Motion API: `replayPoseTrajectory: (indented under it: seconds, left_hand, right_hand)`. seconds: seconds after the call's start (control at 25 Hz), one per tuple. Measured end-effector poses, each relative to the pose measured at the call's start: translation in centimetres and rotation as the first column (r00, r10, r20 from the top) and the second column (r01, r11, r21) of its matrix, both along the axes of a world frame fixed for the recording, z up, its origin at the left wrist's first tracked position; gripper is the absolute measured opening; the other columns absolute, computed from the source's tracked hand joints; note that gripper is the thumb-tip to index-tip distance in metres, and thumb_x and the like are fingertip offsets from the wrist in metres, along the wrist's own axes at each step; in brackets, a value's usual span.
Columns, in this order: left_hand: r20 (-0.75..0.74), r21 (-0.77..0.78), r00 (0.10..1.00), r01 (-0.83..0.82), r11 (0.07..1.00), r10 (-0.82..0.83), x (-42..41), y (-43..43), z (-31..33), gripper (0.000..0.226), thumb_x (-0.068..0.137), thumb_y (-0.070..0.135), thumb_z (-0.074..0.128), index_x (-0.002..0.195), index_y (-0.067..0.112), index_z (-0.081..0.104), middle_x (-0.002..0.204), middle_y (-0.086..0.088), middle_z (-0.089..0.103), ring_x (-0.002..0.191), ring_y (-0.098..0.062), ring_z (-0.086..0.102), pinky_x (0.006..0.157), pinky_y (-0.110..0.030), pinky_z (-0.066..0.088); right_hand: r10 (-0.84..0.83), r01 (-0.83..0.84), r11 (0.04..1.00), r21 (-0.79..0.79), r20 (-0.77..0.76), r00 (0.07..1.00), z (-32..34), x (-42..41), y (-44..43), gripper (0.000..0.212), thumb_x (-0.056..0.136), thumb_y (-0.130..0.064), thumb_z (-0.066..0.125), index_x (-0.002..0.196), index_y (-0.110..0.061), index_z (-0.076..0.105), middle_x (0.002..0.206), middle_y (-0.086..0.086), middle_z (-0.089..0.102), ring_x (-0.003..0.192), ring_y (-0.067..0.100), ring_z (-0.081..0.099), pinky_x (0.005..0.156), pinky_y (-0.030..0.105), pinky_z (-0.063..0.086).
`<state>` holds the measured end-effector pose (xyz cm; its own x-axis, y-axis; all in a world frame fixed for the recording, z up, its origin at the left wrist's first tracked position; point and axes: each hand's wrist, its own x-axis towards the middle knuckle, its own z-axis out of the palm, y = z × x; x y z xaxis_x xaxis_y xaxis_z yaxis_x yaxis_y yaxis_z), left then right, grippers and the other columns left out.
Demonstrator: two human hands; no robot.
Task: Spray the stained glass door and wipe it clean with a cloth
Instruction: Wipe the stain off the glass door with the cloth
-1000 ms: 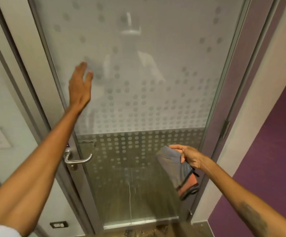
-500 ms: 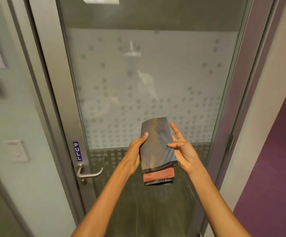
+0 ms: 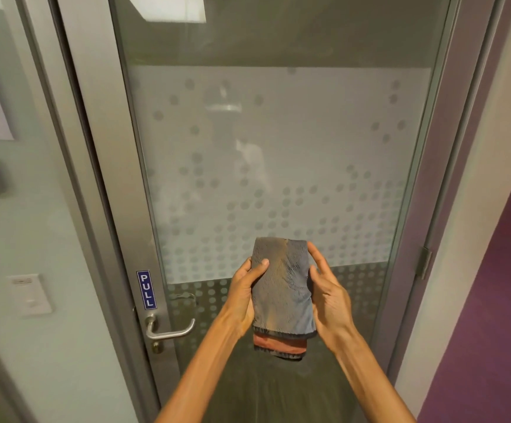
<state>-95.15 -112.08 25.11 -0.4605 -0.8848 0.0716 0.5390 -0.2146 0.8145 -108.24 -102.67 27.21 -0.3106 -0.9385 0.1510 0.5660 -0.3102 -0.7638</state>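
A frosted glass door (image 3: 278, 141) with a dotted pattern fills the view in a grey metal frame. In front of its lower half I hold a folded grey cloth (image 3: 283, 288) with an orange layer showing at its bottom edge. My left hand (image 3: 246, 288) grips the cloth's left side, thumb on its front. My right hand (image 3: 324, 288) is against the cloth's right edge, fingers spread along it. No spray bottle is in view.
A metal lever handle (image 3: 168, 329) sits on the door's left stile below a blue PULL sign (image 3: 146, 290). A wall switch (image 3: 31, 294) is on the pale wall at left. A hinge (image 3: 423, 262) and a purple wall (image 3: 492, 300) are at right.
My left hand came down off the upper glass and joined the right hand on the cloth. The cloth rose from low right to the middle, now held upright by both hands.
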Motion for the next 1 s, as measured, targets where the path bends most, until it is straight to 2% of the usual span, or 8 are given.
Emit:
replayPoseTrajectory:
  seconds: [0.28, 0.36, 0.44, 0.56, 0.68, 0.76, 0.88, 1.0]
  left_hand:
    - [0.033, -0.041, 0.998, 0.050, 0.998, -0.049, 0.5, -1.4, -0.2, 0.043, 0.092, 0.016, 0.071, 0.131, 0.000, 0.063, 0.129, -0.024, 0.069, 0.115, -0.035, 0.067, 0.106, -0.048, 0.051]
    - [0.033, -0.051, 0.997, 0.067, 0.996, -0.065, 0.1, -1.8, -0.3, 0.042, 0.092, 0.015, 0.072, 0.130, 0.000, 0.064, 0.128, -0.024, 0.069, 0.114, -0.034, 0.068, 0.104, -0.047, 0.053]
    - [0.018, -0.040, 0.998, 0.064, 0.997, -0.064, -0.4, -2.1, -0.3, 0.044, 0.088, 0.016, 0.073, 0.128, 0.001, 0.065, 0.126, -0.022, 0.071, 0.112, -0.032, 0.070, 0.101, -0.045, 0.054]
    - [0.008, -0.033, 0.999, 0.042, 0.999, -0.041, -1.3, -2.6, -0.1, 0.041, 0.085, 0.018, 0.075, 0.123, 0.004, 0.067, 0.120, -0.019, 0.074, 0.108, -0.031, 0.071, 0.096, -0.044, 0.056]
    - [-0.003, -0.051, 1.000, 0.016, 0.999, -0.016, -2.8, -2.7, 0.1, 0.042, 0.086, 0.016, 0.077, 0.124, 0.003, 0.066, 0.121, -0.020, 0.073, 0.109, -0.031, 0.071, 0.094, -0.044, 0.057]
    - [-0.011, -0.075, 1.000, 0.000, 0.997, 0.000, -4.1, -2.5, 0.6, 0.045, 0.087, 0.017, 0.076, 0.127, 0.003, 0.063, 0.123, -0.022, 0.072, 0.109, -0.031, 0.071, 0.092, -0.043, 0.059]
    - [0.013, -0.145, 0.999, -0.033, 0.989, 0.035, -6.0, -1.8, 1.6, 0.042, 0.087, 0.019, 0.079, 0.124, 0.006, 0.063, 0.126, -0.022, 0.070, 0.111, -0.032, 0.070, 0.094, -0.046, 0.059]
    - [0.067, -0.253, 0.992, -0.090, 0.963, 0.110, -7.9, -0.8, 2.5, 0.033, 0.087, 0.018, 0.078, 0.118, 0.012, 0.068, 0.122, -0.016, 0.073, 0.113, -0.029, 0.070, 0.101, -0.048, 0.056]
  right_hand:
    - [-0.304, 0.305, 0.952, -0.006, -0.107, 0.947, -0.5, 1.6, -1.3, 0.032, 0.104, -0.020, 0.047, 0.131, -0.024, 0.064, 0.116, 0.006, 0.075, 0.108, 0.023, 0.072, 0.086, 0.035, 0.062]
    - [-0.367, 0.368, 0.930, -0.021, -0.149, 0.918, -0.5, 1.4, -1.8, 0.032, 0.104, -0.024, 0.046, 0.130, -0.026, 0.065, 0.111, -0.003, 0.077, 0.105, 0.016, 0.073, 0.085, 0.033, 0.061]
    - [-0.359, 0.360, 0.932, -0.033, -0.209, 0.910, -0.5, 0.9, -2.3, 0.034, 0.105, -0.028, 0.044, 0.134, -0.030, 0.061, 0.121, -0.012, 0.072, 0.116, 0.010, 0.067, 0.096, 0.034, 0.057]
    - [-0.332, 0.336, 0.941, -0.035, -0.273, 0.903, -0.7, -0.3, -3.1, 0.036, 0.103, -0.034, 0.044, 0.135, -0.028, 0.061, 0.133, -0.007, 0.066, 0.124, 0.013, 0.063, 0.103, 0.038, 0.053]
    - [-0.299, 0.293, 0.954, -0.065, -0.310, 0.903, -0.1, -1.4, -3.2, 0.032, 0.104, -0.029, 0.044, 0.131, -0.029, 0.062, 0.130, -0.010, 0.067, 0.119, 0.009, 0.065, 0.093, 0.028, 0.058]
    - [-0.233, 0.227, 0.972, -0.058, -0.361, 0.903, 0.5, -2.3, -3.1, 0.028, 0.104, -0.022, 0.045, 0.127, -0.028, 0.061, 0.119, -0.011, 0.072, 0.110, 0.007, 0.069, 0.082, 0.023, 0.059]
    - [-0.224, 0.217, 0.974, -0.064, -0.402, 0.888, 1.2, -4.6, -2.9, 0.026, 0.103, -0.019, 0.048, 0.124, -0.024, 0.062, 0.115, 0.000, 0.073, 0.104, 0.017, 0.071, 0.080, 0.029, 0.060]
    - [-0.224, 0.210, 0.974, -0.080, -0.431, 0.874, 2.6, -7.5, -2.3, 0.023, 0.102, -0.013, 0.049, 0.120, -0.018, 0.063, 0.105, -0.002, 0.075, 0.093, 0.010, 0.073, 0.074, 0.022, 0.059]
